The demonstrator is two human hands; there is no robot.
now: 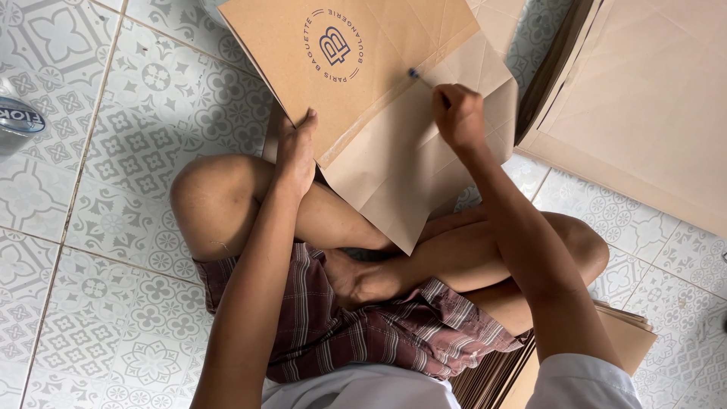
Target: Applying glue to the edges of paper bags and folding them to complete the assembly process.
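A flat brown paper bag (379, 83) with a round dark blue printed mark lies across my crossed legs. My left hand (297, 151) grips its near left edge, thumb on top. My right hand (457, 115) is closed around a thin tool with a blue tip (414, 73), whose tip rests on the bag where the folded bottom flap meets the face. The bag's lower flap (401, 182) hangs down over my knee.
A stack of flat brown paper bags (644, 98) lies on the patterned tile floor at the upper right. Another pile of bags (628, 337) sits by my right hip. A round container (17, 121) shows at the left edge.
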